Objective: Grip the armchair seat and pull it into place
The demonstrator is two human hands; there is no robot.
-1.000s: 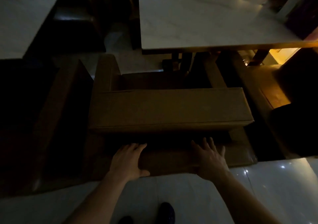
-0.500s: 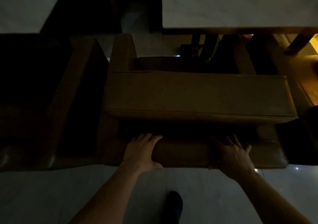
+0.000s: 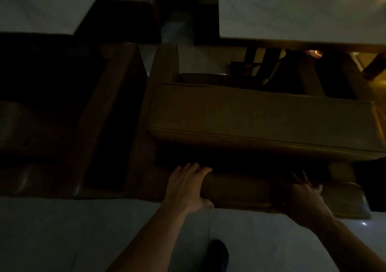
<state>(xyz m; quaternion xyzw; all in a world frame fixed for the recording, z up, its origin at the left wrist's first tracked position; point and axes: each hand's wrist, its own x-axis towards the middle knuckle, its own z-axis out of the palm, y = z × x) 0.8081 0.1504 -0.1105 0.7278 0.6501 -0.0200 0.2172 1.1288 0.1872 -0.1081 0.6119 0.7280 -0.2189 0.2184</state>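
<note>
Both my hands on the rounded, smooth brown leather roll [image 3: 240, 190]: left hand [image 3: 188, 188] wraps it, right hand [image 3: 302, 194] splayed flat.

2 arms outstretched, left hand [image 3: 187, 186] fingers curled, right hand [image 3: 302, 194] fingers splayed

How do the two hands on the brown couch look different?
The left hand looks brighter; the right hand sits in shadow. The left hand curls round the couch's padded edge, thumb on its near side; the right hand lies spread flatter. Both rest on that same edge.
</note>
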